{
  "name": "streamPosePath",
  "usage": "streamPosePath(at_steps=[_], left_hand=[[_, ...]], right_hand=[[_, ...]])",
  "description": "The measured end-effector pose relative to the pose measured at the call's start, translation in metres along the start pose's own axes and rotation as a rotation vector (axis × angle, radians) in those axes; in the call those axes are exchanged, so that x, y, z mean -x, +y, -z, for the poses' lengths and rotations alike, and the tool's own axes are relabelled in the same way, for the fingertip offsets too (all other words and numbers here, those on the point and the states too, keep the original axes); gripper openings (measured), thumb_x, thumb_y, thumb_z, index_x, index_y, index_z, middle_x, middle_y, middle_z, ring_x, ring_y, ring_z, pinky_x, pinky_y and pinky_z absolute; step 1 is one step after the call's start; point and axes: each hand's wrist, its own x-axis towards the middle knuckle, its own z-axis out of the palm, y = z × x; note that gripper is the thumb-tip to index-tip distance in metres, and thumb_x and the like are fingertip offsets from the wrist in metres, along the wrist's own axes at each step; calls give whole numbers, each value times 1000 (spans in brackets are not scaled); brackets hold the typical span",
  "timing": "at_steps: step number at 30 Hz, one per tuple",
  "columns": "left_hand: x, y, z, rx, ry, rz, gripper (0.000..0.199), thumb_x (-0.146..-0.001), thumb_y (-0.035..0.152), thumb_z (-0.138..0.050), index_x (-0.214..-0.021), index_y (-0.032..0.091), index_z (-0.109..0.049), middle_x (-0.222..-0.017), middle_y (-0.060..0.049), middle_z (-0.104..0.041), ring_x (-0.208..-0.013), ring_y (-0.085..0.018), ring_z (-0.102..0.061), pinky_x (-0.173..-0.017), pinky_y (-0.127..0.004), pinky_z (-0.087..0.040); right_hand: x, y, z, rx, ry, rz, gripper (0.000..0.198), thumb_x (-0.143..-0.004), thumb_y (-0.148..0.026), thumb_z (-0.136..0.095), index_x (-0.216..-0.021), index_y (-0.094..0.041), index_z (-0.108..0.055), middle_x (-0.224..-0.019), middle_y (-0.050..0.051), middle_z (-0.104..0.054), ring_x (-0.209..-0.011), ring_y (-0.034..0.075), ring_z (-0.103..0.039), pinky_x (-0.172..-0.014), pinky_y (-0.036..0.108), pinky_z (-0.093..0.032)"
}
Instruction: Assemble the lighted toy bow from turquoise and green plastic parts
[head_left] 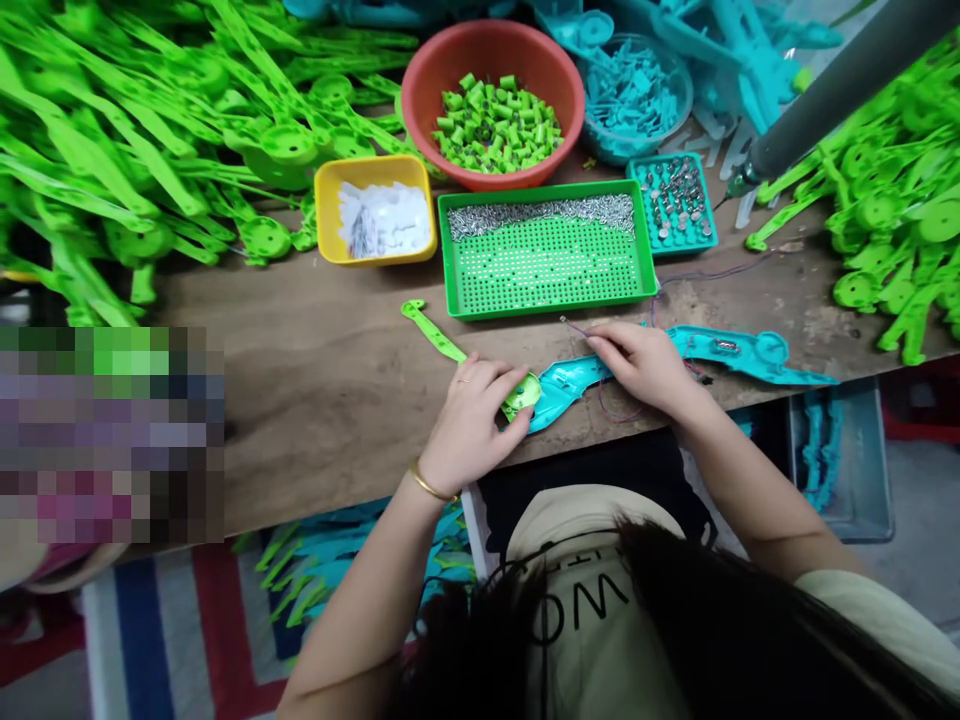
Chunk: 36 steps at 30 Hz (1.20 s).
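My left hand (480,410) is closed around the round end of a green plastic part (433,332), whose thin arm points up and left. That round end overlaps the left tip of a long blue plastic shell (564,392) on the table. Above the shell's middle, my right hand (634,360) pinches a thin purple wire (577,328) with a small tip sticking out to the left. More wire loops below the hand, against the shell. A small metal piece (725,345) sits in the shell's right half.
Behind my hands stand a green basket of screws (551,305), a yellow tub (326,215), a red bowl of green caps (420,110) and a teal tray of metal bits (709,240). Green parts (112,150) are heaped left and right. A grey pole (847,90) slants in at right.
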Motion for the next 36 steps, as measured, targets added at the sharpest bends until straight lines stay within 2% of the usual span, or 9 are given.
streamPosePath(at_steps=[4, 8, 10, 14, 21, 24, 27, 31, 36], left_hand=[[5, 2, -7, -5, -19, 44, 44, -90, 38, -55, -129, 19, -57, -117, -9, -61, -114, -25, -56, -113, -51, -35], [13, 12, -24, 1, 214, 235, 40, -88, 38, -60, -123, 20, -62, -109, -9, -63, -108, -26, -58, -107, -51, -42], [15, 16, -29, 54, 270, 245, 39, -87, 37, -62, -122, 19, -63, -111, -9, -63, -108, -25, -59, -110, -52, -40], [18, 17, -22, 243, 404, 283, 37, -85, 38, -66, -117, 20, -64, -115, -8, -67, -110, -22, -62, -104, -43, -48], [30, 7, -7, 650, 650, 521, 23, -82, 37, -69, -95, 18, -71, -91, -4, -75, -85, -16, -71, -83, -31, -57], [37, 2, -4, 591, 703, 491, 19, -85, 33, -67, -95, 18, -71, -90, -4, -75, -84, -15, -71, -82, -30, -57], [41, -11, -2, 386, 741, 445, 17, -89, 32, -62, -96, 19, -71, -93, -4, -74, -88, -16, -70, -85, -32, -55], [38, -35, -1, 99, 734, 391, 18, -91, 31, -57, -92, 20, -71, -92, -4, -73, -89, -16, -68, -86, -34, -52], [29, -53, -1, -59, 662, 396, 20, -93, 30, -52, -89, 20, -70, -90, -4, -71, -91, -19, -65, -87, -35, -49]], right_hand=[[1, 1, -1, 24, -25, 7, 31, -97, -34, -46, -109, -19, -71, -110, 7, -75, -102, 23, -70, -87, 35, -53], [0, 0, 2, 80, -48, 28, 34, -98, -34, -43, -112, -19, -70, -115, 8, -74, -106, 22, -68, -89, 35, -52], [-1, -7, 6, 110, -93, 29, 34, -98, -34, -43, -112, -19, -69, -115, 8, -73, -107, 22, -67, -89, 34, -50], [-5, -41, 12, 139, -241, 129, 35, -99, -37, -41, -114, -21, -68, -112, 7, -73, -103, 21, -67, -82, 31, -48], [-16, -97, 0, 289, -391, 267, 41, -102, -40, -32, -115, -23, -67, -96, 6, -72, -82, 18, -65, -61, 29, -31], [-20, -105, -7, 276, -393, 270, 40, -101, -40, -33, -114, -24, -66, -99, 6, -71, -81, 18, -65, -60, 29, -30], [-25, -106, -13, 254, -338, 180, 37, -99, -42, -38, -116, -22, -64, -109, 8, -69, -83, 20, -65, -61, 29, -33], [-35, -103, -18, 132, -305, 8, 29, -95, -39, -49, -106, -18, -66, -91, 7, -74, -78, 20, -65, -64, 29, -36], [-44, -111, -23, 46, -342, -14, 17, -92, -31, -53, -93, -19, -65, -88, 4, -74, -77, 17, -65, -63, 27, -37]])
